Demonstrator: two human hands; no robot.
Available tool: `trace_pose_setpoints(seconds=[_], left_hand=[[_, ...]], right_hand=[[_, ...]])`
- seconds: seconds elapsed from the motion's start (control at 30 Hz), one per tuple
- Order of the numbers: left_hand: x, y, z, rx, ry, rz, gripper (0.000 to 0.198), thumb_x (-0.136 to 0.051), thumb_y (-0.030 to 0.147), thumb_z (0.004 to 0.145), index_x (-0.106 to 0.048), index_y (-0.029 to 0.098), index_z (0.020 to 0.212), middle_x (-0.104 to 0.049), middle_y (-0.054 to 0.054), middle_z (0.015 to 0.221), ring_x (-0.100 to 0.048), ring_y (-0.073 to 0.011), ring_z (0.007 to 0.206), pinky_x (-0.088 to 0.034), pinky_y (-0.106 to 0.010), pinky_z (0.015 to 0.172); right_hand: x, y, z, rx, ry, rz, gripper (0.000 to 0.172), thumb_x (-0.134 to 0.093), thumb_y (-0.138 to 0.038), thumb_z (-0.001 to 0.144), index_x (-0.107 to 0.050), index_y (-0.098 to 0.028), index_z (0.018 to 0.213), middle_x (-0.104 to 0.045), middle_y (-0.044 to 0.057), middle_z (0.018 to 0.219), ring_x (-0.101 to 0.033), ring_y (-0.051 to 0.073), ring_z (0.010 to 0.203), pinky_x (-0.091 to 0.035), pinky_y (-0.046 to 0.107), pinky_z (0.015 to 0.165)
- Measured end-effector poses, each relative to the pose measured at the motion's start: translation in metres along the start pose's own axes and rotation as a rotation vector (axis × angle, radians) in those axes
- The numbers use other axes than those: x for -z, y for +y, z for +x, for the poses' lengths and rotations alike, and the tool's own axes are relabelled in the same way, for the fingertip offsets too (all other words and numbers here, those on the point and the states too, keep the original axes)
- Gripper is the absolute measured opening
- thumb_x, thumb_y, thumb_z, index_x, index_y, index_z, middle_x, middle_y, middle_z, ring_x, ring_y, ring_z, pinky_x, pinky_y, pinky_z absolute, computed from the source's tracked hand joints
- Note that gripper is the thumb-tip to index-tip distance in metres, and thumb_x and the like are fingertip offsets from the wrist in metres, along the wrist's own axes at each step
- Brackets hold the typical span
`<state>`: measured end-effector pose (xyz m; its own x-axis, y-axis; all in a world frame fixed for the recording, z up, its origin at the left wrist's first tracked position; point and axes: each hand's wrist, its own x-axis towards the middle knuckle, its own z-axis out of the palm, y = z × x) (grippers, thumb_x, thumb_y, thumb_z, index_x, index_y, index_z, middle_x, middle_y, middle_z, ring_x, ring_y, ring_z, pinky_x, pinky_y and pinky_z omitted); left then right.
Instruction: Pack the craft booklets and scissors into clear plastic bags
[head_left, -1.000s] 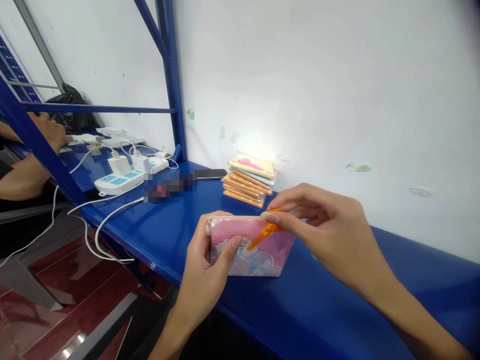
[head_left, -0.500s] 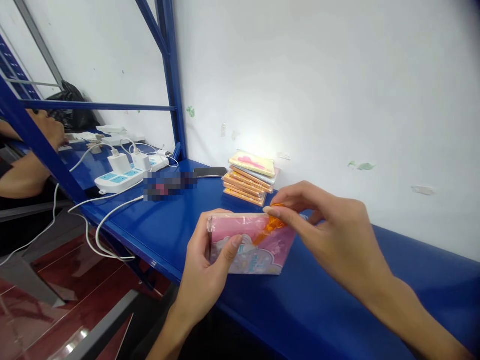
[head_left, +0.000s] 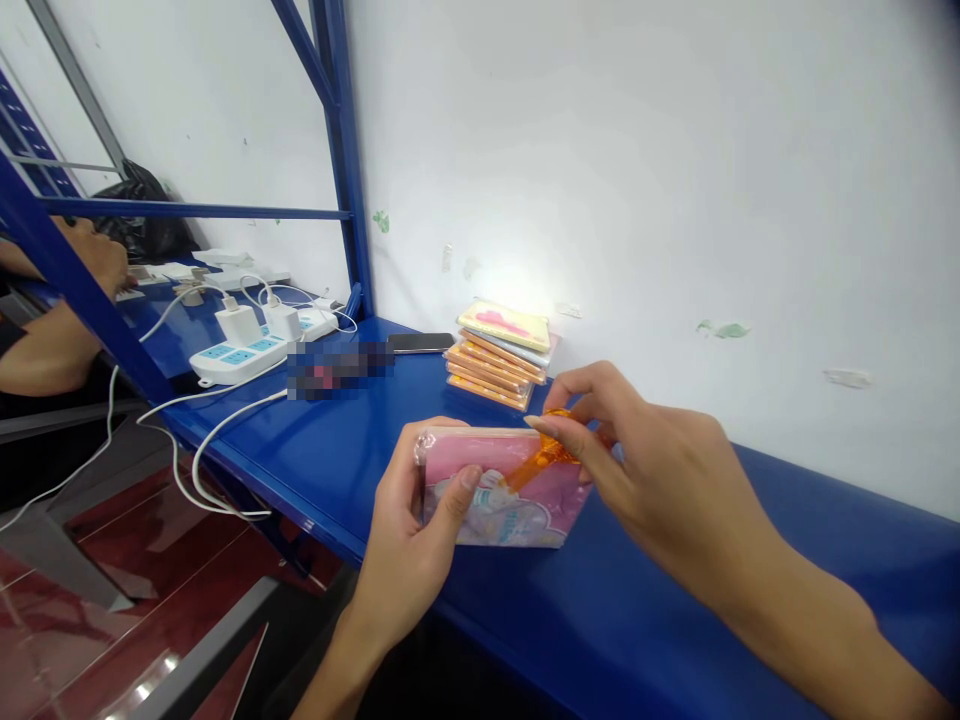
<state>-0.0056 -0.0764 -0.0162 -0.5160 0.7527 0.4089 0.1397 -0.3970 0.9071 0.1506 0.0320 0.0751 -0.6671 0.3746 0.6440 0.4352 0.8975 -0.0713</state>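
Note:
My left hand [head_left: 424, 500] grips a pink pack [head_left: 480, 450] in clear, shiny wrapping, thumb on its front and fingers behind. A white cloud-like shape and blue lettering are printed on it. With thumb and forefinger, my right hand [head_left: 637, 450] pinches a see-through orange piece [head_left: 541, 462], broad at the top and narrow below. It slants across the upper right of the pack's front; whether it lies inside or outside the wrapping I cannot tell. Behind the pack, a stack of thin wrapped packs [head_left: 499, 365], mostly orange with a yellow one on top, rests by the wall.
On the blue table [head_left: 337, 440] lie a dark phone [head_left: 420, 343] and a white power strip [head_left: 240, 362] with plugs and trailing cables. A blurred-out object [head_left: 337, 372] is beside them. Blue frame posts [head_left: 346, 160] rise at left; past them shows another person's arm [head_left: 56, 345].
The orange piece shows more plainly against the pack's front, its lower end still near the cloud print. My right fingers have shifted slightly; my left hand keeps its grip.

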Motion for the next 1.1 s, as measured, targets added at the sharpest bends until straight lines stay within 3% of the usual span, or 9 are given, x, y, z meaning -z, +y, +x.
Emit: trace_pose_setpoints(seconds=[0.3,0.63,0.8,0.9,1.0,1.1], left_hand=[[-0.001,0.002,-0.001,-0.005,-0.009,0.003,0.02,-0.063,0.033,0.098,-0.059,0.029,0.117,-0.061,0.001,0.11,-0.062,-0.0144,0.097,-0.053,-0.022,0.082],[0.0,-0.001,0.001,-0.025,-0.028,-0.004,0.022,-0.064,0.03,0.098,-0.058,0.028,0.118,-0.06,0.002,0.108,-0.061,-0.0135,0.096,-0.051,-0.022,0.084],[0.003,-0.002,0.0,-0.012,-0.051,-0.031,0.023,-0.065,0.03,0.097,-0.058,0.027,0.119,-0.061,0.0,0.108,-0.063,-0.015,0.096,-0.053,-0.024,0.084],[0.004,-0.002,0.001,0.002,-0.054,-0.051,0.024,-0.065,0.031,0.097,-0.058,0.027,0.12,-0.064,-0.001,0.109,-0.064,-0.0167,0.097,-0.054,-0.025,0.084],[0.004,-0.001,0.001,0.017,-0.022,-0.056,0.022,-0.067,0.031,0.096,-0.061,0.028,0.116,-0.067,0.0,0.104,-0.067,-0.0164,0.092,-0.055,-0.024,0.078],[0.005,0.002,0.002,0.096,-0.006,-0.1,0.022,-0.071,0.032,0.092,-0.063,0.026,0.112,-0.071,0.0,0.097,-0.069,-0.0171,0.083,-0.057,-0.026,0.073]], right_hand=[[0.003,-0.002,-0.003,0.03,-0.126,0.099,0.004,-0.065,-0.034,0.098,-0.063,-0.03,0.096,-0.073,-0.009,0.071,-0.064,0.013,0.056,-0.038,0.024,0.052],[0.006,-0.003,-0.006,0.137,-0.167,0.146,0.016,-0.056,-0.029,0.102,-0.072,-0.029,0.102,-0.072,-0.003,0.081,-0.063,0.015,0.073,-0.042,0.028,0.064],[0.006,-0.001,-0.004,0.202,-0.093,0.14,0.016,-0.059,-0.028,0.1,-0.074,-0.027,0.103,-0.073,0.001,0.092,-0.062,0.019,0.087,-0.047,0.03,0.071],[0.006,0.008,0.0,0.239,-0.062,0.051,0.018,-0.066,-0.034,0.095,-0.073,-0.028,0.111,-0.072,0.005,0.11,-0.062,0.024,0.101,-0.05,0.035,0.08],[0.004,0.023,0.004,0.259,-0.142,0.045,0.034,-0.071,-0.037,0.092,-0.068,-0.028,0.124,-0.069,0.007,0.124,-0.061,0.028,0.114,-0.051,0.042,0.093],[0.0,0.035,0.006,0.149,-0.287,0.156,0.026,-0.067,-0.037,0.096,-0.069,-0.029,0.121,-0.075,0.002,0.117,-0.069,0.023,0.104,-0.054,0.037,0.086]])
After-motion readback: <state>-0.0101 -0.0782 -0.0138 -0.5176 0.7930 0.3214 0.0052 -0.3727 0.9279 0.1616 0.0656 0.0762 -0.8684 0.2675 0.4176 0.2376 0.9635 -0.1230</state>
